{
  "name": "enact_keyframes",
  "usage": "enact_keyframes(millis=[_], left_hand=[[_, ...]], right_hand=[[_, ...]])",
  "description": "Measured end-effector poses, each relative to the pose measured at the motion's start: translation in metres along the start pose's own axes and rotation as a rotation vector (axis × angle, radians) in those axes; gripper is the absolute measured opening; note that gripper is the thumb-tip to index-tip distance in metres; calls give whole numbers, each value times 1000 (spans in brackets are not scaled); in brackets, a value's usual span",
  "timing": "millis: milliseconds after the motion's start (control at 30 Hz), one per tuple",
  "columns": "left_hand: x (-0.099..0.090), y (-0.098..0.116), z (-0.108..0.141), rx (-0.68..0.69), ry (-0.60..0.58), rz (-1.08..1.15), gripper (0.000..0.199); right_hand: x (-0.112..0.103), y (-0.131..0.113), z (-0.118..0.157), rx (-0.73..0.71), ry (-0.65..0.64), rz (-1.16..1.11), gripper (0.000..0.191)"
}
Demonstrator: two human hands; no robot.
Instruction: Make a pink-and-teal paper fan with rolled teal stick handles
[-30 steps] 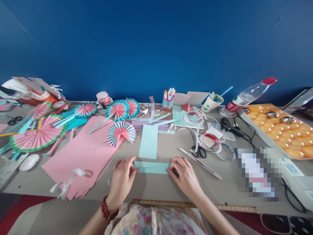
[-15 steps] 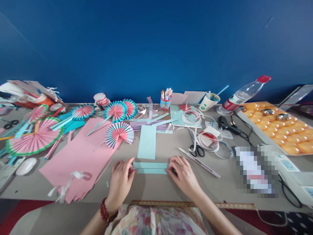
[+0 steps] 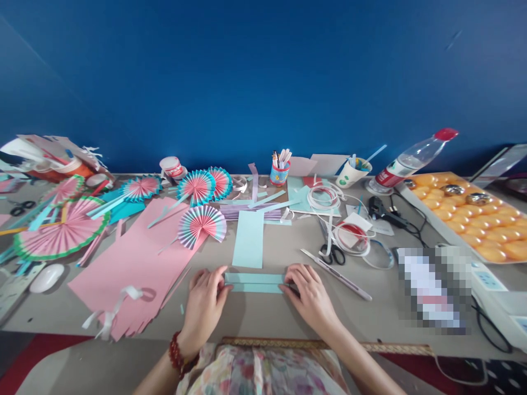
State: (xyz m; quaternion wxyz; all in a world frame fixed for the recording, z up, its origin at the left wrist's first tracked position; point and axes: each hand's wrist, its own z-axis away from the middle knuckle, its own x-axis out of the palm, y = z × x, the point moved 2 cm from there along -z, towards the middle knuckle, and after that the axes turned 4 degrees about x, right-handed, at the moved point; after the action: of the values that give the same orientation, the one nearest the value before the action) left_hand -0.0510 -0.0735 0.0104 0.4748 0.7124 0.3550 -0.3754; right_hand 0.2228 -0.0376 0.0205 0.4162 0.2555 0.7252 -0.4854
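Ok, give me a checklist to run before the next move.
1. Left hand on the left end of the pale-blue oblong paper strip: ok.
2. Right hand on its right end: ok.
3. Pale-blue rectangular paper sheet off the strip: ok, just beyond it.
4. Slim silver craft knife well clear: arguably not ok, close beside the right hand.
5. Firmness of hold: cannot tell.

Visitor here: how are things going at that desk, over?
Left hand, right hand: touching opposite ends of pale blue strip. Strip lying on desk, lengthwise line showing. Middle uncovered; pale blue sheet just beyond.
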Motion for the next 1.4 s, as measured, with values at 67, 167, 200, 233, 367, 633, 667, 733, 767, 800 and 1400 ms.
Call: enact_keyframes(millis=[67,167,200,233,367,633,667,733,767,800,1400], left_hand=[[-1,1,0,4,-3,-13,31],[-5,5,-3,60,-30,-100,39],[-7,6,-5,110,-50,-138,46],[-9,7,-7,179,-78,-170,53],[-15,10,-16,510,-214,-221,60],[-18,8,-25,641,-292,-215,42],[-18,8,-25,639,-291,-210,42],[-20,4,-22,632,-285,-203,42],[-22,2,-20,625,-284,-200,42],[-24,-1,-17,613,-287,-200,44],[-40,-32,15,554,-267,-268,52]], right_hand=[[2,-1,3,-19,33,52,8],[6,-5,6,-132,91,160,22],[7,-7,7,-196,90,190,31],[8,-9,6,-267,76,212,39],[9,-11,2,-479,-12,237,51],[11,-10,0,-507,-28,211,40],[10,-10,0,-501,-30,213,40],[5,-10,2,-493,-36,223,41],[2,-8,3,-489,-34,231,43],[-1,-5,6,-481,-32,240,45],[-28,21,35,-428,-2,246,36]])
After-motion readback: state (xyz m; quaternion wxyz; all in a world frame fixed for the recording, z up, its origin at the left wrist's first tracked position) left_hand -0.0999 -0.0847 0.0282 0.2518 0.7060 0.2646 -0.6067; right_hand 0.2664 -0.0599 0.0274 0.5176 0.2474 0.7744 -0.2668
